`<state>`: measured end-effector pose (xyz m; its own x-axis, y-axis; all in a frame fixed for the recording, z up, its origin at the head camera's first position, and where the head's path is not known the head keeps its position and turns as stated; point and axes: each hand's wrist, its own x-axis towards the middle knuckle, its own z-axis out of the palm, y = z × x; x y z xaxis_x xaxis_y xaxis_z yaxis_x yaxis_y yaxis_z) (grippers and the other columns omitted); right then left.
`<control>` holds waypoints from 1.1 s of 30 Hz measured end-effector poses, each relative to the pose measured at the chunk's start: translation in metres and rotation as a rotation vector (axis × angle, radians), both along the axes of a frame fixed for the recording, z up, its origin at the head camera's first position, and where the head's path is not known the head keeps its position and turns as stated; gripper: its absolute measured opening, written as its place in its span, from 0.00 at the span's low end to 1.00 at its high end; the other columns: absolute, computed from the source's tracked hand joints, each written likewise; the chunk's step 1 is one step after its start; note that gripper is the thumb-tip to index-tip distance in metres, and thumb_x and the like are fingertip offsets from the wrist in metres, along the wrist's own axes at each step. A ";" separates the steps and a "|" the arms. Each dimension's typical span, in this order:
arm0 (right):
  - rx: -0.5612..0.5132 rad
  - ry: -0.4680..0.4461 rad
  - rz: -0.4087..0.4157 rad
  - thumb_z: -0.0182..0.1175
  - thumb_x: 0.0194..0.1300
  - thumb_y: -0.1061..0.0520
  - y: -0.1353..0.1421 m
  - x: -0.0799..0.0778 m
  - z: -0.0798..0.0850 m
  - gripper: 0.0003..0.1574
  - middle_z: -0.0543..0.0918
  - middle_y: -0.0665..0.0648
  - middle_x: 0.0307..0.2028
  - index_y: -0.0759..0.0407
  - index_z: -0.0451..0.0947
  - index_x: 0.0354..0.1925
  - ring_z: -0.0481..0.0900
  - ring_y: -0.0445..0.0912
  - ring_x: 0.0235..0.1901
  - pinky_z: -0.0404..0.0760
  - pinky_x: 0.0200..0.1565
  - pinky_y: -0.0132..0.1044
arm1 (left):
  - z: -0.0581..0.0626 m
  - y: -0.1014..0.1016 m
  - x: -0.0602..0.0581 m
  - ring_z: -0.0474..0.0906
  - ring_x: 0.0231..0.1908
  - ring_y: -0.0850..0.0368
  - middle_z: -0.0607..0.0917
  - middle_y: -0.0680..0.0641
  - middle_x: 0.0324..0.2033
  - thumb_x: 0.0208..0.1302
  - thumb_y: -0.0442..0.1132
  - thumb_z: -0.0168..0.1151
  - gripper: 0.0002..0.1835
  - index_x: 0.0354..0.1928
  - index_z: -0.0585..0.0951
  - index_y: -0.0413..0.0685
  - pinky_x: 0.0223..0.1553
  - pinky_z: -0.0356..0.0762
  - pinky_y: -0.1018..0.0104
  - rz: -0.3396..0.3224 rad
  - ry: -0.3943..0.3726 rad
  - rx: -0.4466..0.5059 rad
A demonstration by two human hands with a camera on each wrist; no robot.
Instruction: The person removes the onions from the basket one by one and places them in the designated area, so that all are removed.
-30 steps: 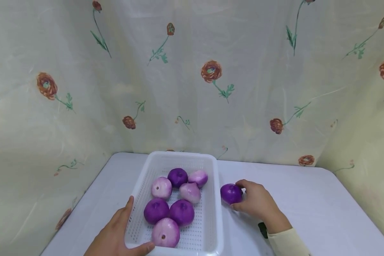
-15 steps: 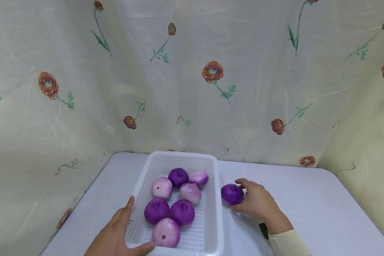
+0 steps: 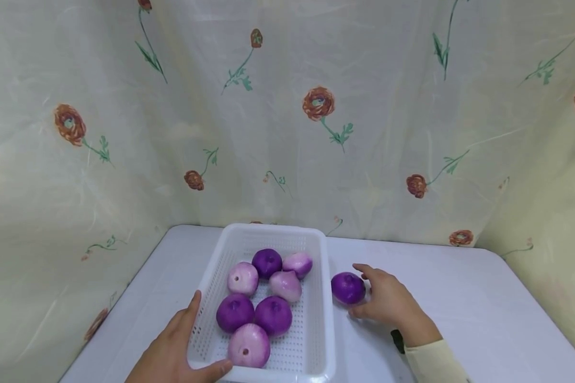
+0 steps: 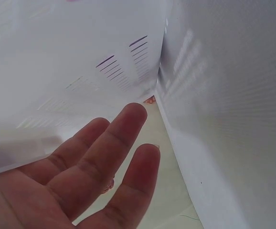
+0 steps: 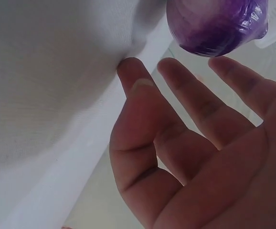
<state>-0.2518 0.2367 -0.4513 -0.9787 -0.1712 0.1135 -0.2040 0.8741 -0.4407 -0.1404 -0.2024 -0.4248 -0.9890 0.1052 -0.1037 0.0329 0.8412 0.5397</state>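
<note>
A white perforated basket [image 3: 323,298] stands on the pale table [image 3: 460,298] and holds several onions, some dark purple [image 3: 273,315], some pale pink [image 3: 248,346]. One more dark purple onion [image 3: 347,288] lies on the table just right of the basket. My right hand [image 3: 380,298] is beside it with fingers straight. In the right wrist view the onion [image 5: 214,24] sits just past the fingertips [image 5: 176,67] of the hand [image 5: 200,143], not gripped. My left hand [image 3: 172,348] rests at the basket's near-left corner. Its straight fingers [image 4: 123,133] lie against the basket wall [image 4: 57,71].
A cream curtain with red flowers [image 3: 318,103] hangs close behind and on both sides of the table. The table's left edge [image 3: 124,298] runs near my left hand. A dark strap [image 3: 396,340] shows at my right wrist, above a cream sleeve [image 3: 436,361].
My right hand's fingers have straightened and come off the purple onion, which stays on the table. The left hand and basket have not moved.
</note>
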 end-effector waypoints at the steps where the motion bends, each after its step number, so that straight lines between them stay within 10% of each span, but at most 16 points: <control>1: -0.001 -0.001 0.002 0.88 0.37 0.42 0.000 0.000 0.000 0.67 0.83 0.65 0.59 0.55 0.72 0.74 0.81 0.63 0.59 0.79 0.56 0.65 | 0.000 0.000 0.000 0.78 0.59 0.41 0.68 0.38 0.73 0.42 0.85 0.69 0.79 0.86 0.44 0.51 0.55 0.81 0.33 0.001 0.002 0.000; 11: -0.060 -0.033 0.051 0.89 0.39 0.43 0.004 0.002 0.014 0.80 0.72 0.73 0.70 0.62 0.57 0.82 0.84 0.63 0.54 0.82 0.56 0.62 | 0.002 0.000 0.000 0.78 0.59 0.42 0.68 0.39 0.73 0.41 0.86 0.69 0.79 0.87 0.44 0.52 0.55 0.81 0.34 0.012 -0.011 0.003; 20: -0.069 0.126 0.101 0.79 0.59 0.40 -0.012 0.022 0.050 0.58 0.77 0.63 0.68 0.58 0.66 0.78 0.85 0.58 0.54 0.84 0.53 0.58 | 0.001 0.000 0.003 0.78 0.60 0.42 0.69 0.40 0.73 0.42 0.85 0.70 0.78 0.86 0.45 0.52 0.56 0.80 0.35 -0.006 0.035 0.023; 33: 0.076 0.285 0.583 0.81 0.58 0.47 -0.085 0.032 0.093 0.41 0.83 0.46 0.61 0.51 0.80 0.67 0.81 0.43 0.59 0.81 0.60 0.44 | -0.003 -0.001 0.002 0.78 0.61 0.43 0.71 0.41 0.72 0.40 0.86 0.69 0.79 0.86 0.47 0.51 0.59 0.80 0.38 -0.008 0.088 0.015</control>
